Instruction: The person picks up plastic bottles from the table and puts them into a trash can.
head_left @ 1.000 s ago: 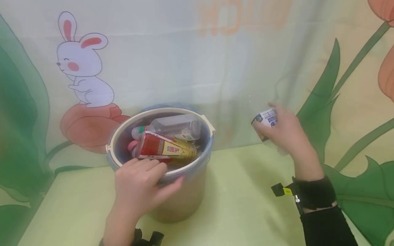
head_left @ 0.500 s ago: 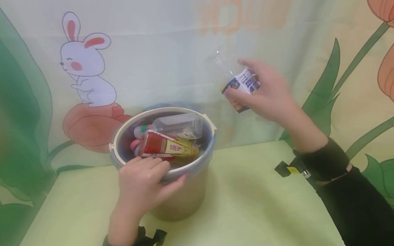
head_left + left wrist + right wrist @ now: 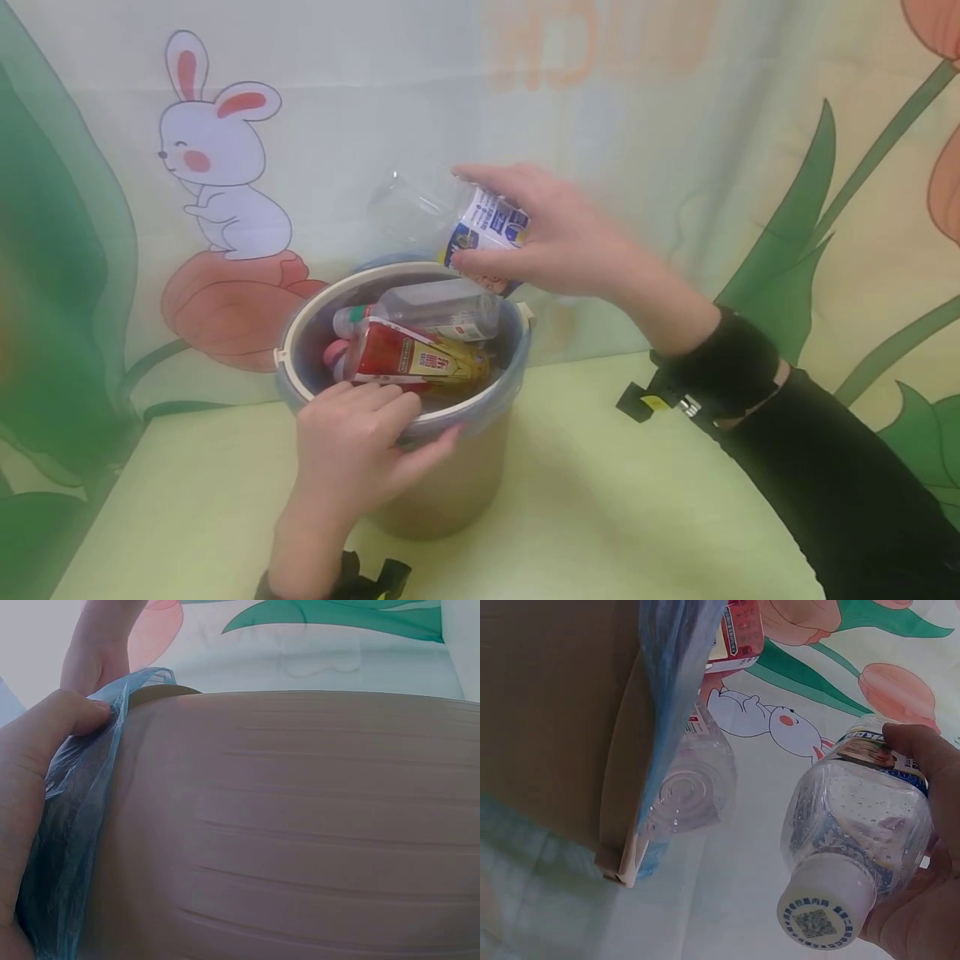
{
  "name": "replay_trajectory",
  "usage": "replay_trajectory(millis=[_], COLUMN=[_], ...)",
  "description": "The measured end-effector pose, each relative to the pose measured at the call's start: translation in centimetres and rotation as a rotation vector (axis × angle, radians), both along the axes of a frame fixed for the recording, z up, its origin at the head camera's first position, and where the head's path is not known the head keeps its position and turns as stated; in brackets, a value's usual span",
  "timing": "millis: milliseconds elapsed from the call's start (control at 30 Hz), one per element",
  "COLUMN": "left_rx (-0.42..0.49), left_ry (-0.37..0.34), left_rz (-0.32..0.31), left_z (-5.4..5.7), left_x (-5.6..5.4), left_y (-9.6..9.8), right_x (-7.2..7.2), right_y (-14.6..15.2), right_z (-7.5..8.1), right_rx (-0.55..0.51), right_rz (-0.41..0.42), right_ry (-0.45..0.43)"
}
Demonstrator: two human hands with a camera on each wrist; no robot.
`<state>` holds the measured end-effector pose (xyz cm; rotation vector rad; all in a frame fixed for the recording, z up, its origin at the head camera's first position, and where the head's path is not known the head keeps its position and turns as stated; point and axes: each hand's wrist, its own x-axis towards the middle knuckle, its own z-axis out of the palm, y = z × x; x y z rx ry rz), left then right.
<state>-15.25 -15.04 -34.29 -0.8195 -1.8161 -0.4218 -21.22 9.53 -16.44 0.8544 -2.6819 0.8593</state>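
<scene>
My right hand [image 3: 555,233] grips a clear plastic bottle [image 3: 487,225] by its blue-and-white label, above the bin's back right rim. In the right wrist view, the bottle's white cap [image 3: 826,904] bears a printed code. My left hand [image 3: 348,442] holds the near rim of the brown bin [image 3: 450,492], fingers over the edge and thumb outside against the blue bag liner [image 3: 498,408]. Inside the bin lie a red-and-yellow drink carton [image 3: 405,354], another clear bottle [image 3: 442,308] and a pink thing [image 3: 336,357], partly hidden.
The bin stands on a pale green surface [image 3: 600,483], close to a printed cloth backdrop [image 3: 360,117] with a rabbit and flowers. Black straps with small devices circle both wrists.
My right hand has lifted the bottle from the right side and carried it left, over to the bin. My left hand stays on the rim.
</scene>
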Motion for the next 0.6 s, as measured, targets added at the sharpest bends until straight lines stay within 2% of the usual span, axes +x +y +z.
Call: replay_trajectory(millis=[167, 267, 433, 600], left_rx=[-0.001, 0.000, -0.004, -0.008], left_ry=[0.002, 0.004, 0.000, 0.008], left_rz=[-0.001, -0.003, 0.001, 0.004], left_z=[0.1, 0.1, 0.1, 0.0], left_x=[0.0, 0.0, 0.0, 0.0], left_y=[0.0, 0.0, -0.1, -0.1], right_x=[-0.5, -0.7, -1.1, -1.6], right_y=[-2.0, -3.3, -5.5, -6.9], right_z=[-0.7, -1.0, -1.8, -3.4], right_rx=[0.031, 0.084, 0.199, 0.289], right_rz=[0.052, 0.061, 0.043, 0.017], right_ry=[-0.029, -0.033, -0.026, -0.039])
